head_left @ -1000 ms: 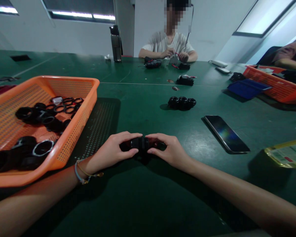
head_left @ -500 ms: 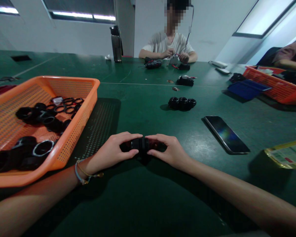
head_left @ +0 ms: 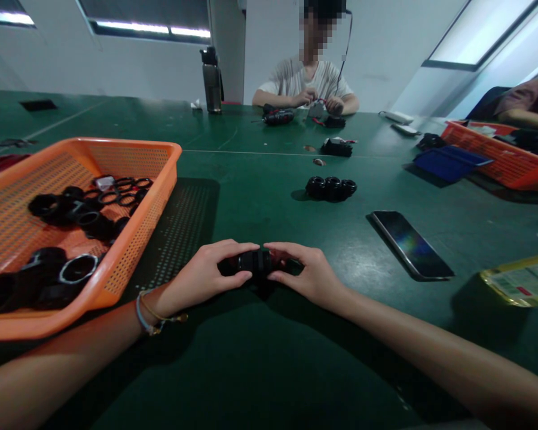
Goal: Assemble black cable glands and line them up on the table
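A black cylindrical fitting (head_left: 256, 261) lies sideways between my two hands, low over the green table (head_left: 246, 370). My left hand (head_left: 219, 263) grips its left end, thumb in front and fingers behind. On the other side, my right hand (head_left: 302, 264) is curled round the right end with thumb and index finger. The palms and fingers hide parts of both ends. Left of my hands is an orange basket (head_left: 134, 263) holding black tubular fittings (head_left: 94, 224) and several black rings (head_left: 126, 198). Beyond my hands a short row of black ribbed fittings (head_left: 332, 188) sits on the table.
A phone (head_left: 410, 243) and a yellow-edged package (head_left: 520, 278) lie at my right. Farther back are a blue tray (head_left: 451, 164), another orange basket (head_left: 502, 155), a power drill (head_left: 278, 115) and a bottle (head_left: 212, 83). One person (head_left: 307, 89) sits opposite, another (head_left: 526, 101) far right.
My right fingers have shifted slightly on the fitting's right end, the index fingertip a little higher and farther left. My left hand and the other things look unmoved.
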Demonstrator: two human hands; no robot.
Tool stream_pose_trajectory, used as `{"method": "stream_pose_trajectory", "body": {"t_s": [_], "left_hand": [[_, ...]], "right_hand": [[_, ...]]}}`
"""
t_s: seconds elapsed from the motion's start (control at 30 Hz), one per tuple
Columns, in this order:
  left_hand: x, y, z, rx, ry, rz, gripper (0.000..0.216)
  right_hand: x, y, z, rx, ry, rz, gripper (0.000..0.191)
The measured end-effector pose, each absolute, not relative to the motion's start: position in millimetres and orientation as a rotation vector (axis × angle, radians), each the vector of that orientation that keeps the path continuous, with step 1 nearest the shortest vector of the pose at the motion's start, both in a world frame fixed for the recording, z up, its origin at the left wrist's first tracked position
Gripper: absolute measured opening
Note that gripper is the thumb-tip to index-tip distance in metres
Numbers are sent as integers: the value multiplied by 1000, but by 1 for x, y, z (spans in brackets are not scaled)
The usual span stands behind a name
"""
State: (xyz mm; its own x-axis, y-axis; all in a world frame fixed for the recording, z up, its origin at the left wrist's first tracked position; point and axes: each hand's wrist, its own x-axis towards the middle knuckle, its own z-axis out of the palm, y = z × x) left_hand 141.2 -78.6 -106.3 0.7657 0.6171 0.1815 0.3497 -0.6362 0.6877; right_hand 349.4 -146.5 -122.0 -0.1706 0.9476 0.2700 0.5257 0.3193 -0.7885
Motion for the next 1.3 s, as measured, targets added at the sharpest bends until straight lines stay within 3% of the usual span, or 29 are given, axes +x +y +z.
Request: {"method": "stream_pose_trajectory", "body": {"t_s": [1.3], "left_hand": [[141,-78,-108,2309,701,553,38]], "right_hand": [[349,-146,-119,-1291,-1830,698,33]]}}
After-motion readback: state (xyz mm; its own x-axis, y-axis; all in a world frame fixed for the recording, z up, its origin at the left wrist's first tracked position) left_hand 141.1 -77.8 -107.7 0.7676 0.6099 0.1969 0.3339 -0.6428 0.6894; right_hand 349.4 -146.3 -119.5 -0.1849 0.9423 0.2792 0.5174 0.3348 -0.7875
